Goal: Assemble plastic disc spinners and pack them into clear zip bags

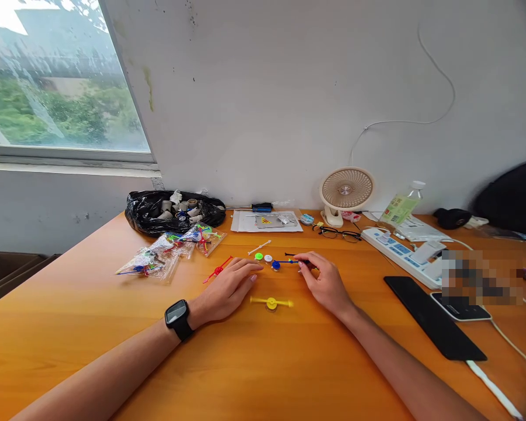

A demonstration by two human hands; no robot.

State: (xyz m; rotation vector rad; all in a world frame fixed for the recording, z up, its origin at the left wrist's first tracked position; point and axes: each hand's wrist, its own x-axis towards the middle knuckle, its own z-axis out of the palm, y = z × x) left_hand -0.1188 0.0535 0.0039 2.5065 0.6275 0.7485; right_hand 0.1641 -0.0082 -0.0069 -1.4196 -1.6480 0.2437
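My left hand, a black watch on its wrist, lies palm down on the table with fingers stretched out. It is beside a red plastic stick with a round hub, partly behind the hand. My right hand pinches the end of a blue plastic stick, whose round blue hub points left. Between the hands, nearer me, rests a yellow stick with a round hub. Just beyond are a green disc, a white disc and a white stick. A black stick lies behind the blue one.
Clear bags of coloured parts lie at left, before a black plastic bag of rubbish. Along the wall stand a small fan and a bottle. Glasses, a power strip and a black phone-like slab are at right.
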